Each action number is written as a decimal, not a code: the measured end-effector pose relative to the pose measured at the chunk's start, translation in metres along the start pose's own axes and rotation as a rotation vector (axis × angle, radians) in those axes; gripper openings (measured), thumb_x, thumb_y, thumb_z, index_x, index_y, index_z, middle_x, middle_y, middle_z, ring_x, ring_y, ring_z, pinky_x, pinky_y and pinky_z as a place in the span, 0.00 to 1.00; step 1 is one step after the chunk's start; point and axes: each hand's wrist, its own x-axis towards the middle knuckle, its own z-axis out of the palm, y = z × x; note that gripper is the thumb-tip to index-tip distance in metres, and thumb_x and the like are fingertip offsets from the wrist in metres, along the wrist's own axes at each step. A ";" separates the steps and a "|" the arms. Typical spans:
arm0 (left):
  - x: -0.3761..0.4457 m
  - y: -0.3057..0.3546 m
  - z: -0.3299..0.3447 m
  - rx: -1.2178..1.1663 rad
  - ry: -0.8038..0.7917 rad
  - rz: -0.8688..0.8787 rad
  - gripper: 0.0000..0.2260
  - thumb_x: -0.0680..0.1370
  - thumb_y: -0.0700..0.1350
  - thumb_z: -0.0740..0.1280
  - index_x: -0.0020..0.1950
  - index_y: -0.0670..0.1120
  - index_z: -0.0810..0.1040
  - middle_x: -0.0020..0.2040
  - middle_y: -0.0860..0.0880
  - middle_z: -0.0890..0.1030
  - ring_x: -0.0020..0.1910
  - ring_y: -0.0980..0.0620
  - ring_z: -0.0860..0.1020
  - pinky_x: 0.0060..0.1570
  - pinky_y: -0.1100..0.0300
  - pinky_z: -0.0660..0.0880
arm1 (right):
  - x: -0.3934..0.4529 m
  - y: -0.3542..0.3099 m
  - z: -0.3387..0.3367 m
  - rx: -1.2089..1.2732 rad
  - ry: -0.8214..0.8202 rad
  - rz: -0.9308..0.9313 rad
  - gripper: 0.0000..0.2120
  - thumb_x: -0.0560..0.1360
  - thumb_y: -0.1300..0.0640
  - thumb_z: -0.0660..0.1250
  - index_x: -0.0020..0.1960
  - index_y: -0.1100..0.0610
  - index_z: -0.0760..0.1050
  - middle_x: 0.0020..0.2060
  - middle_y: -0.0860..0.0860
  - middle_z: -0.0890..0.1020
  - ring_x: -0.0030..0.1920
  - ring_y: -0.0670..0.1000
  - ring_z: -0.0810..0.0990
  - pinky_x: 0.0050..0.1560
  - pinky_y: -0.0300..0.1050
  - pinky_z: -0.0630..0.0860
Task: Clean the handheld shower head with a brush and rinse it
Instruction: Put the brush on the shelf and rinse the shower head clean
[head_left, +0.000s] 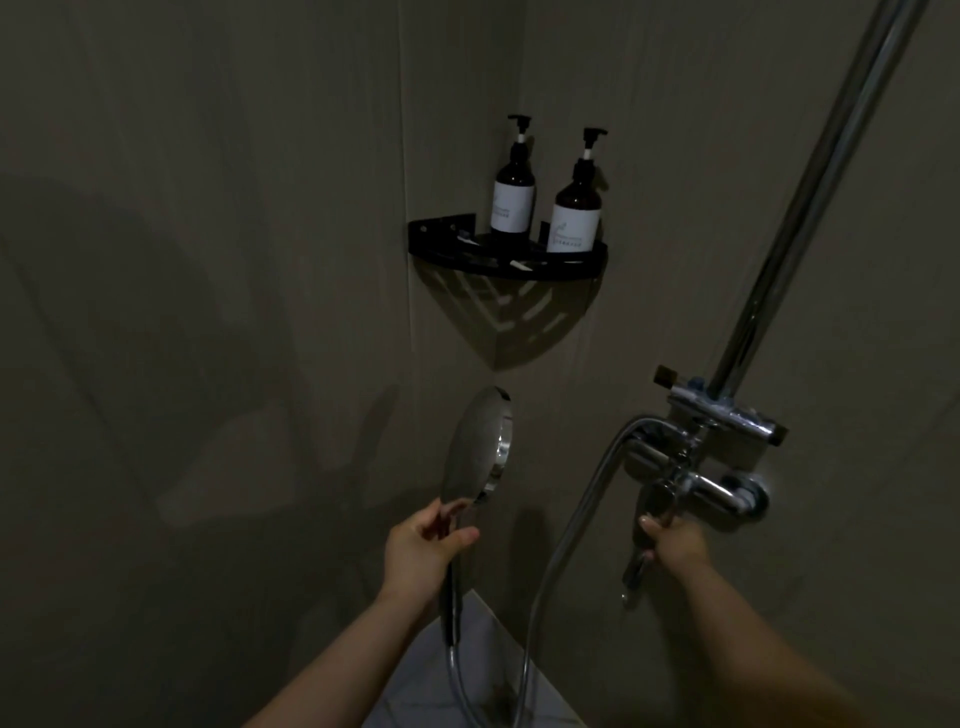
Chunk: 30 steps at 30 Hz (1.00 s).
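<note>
Head | left hand (423, 551) grips upright shower head (480, 444), facing right | right hand (675, 543) grips faucet handle (655, 512)

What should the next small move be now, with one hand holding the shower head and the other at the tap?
Probably work the chrome mixer lever with the right hand to start water. The left hand already holds the round silver handheld shower head by its handle, face turned toward the corner, no spray or brush is visible, and the right hand's fingers grip the lever.
</note>
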 end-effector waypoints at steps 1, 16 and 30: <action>0.000 0.000 0.000 0.001 0.003 -0.005 0.25 0.69 0.30 0.71 0.66 0.32 0.70 0.60 0.42 0.77 0.52 0.53 0.74 0.36 0.82 0.70 | -0.001 0.000 0.000 0.007 -0.009 -0.001 0.11 0.75 0.65 0.65 0.51 0.74 0.75 0.42 0.63 0.77 0.29 0.53 0.73 0.29 0.41 0.71; 0.003 -0.003 0.002 -0.029 0.017 -0.033 0.21 0.69 0.29 0.70 0.62 0.36 0.74 0.59 0.44 0.77 0.39 0.67 0.78 0.34 0.82 0.69 | -0.013 -0.009 -0.002 0.157 -0.064 0.029 0.06 0.76 0.67 0.62 0.41 0.64 0.72 0.43 0.62 0.73 0.12 0.40 0.70 0.13 0.30 0.64; 0.002 -0.003 -0.003 -0.004 0.038 -0.032 0.24 0.69 0.31 0.71 0.65 0.32 0.71 0.60 0.39 0.78 0.52 0.53 0.73 0.38 0.78 0.70 | -0.018 -0.013 -0.006 0.062 -0.050 0.020 0.13 0.77 0.66 0.62 0.34 0.61 0.70 0.35 0.60 0.75 0.11 0.39 0.69 0.13 0.29 0.64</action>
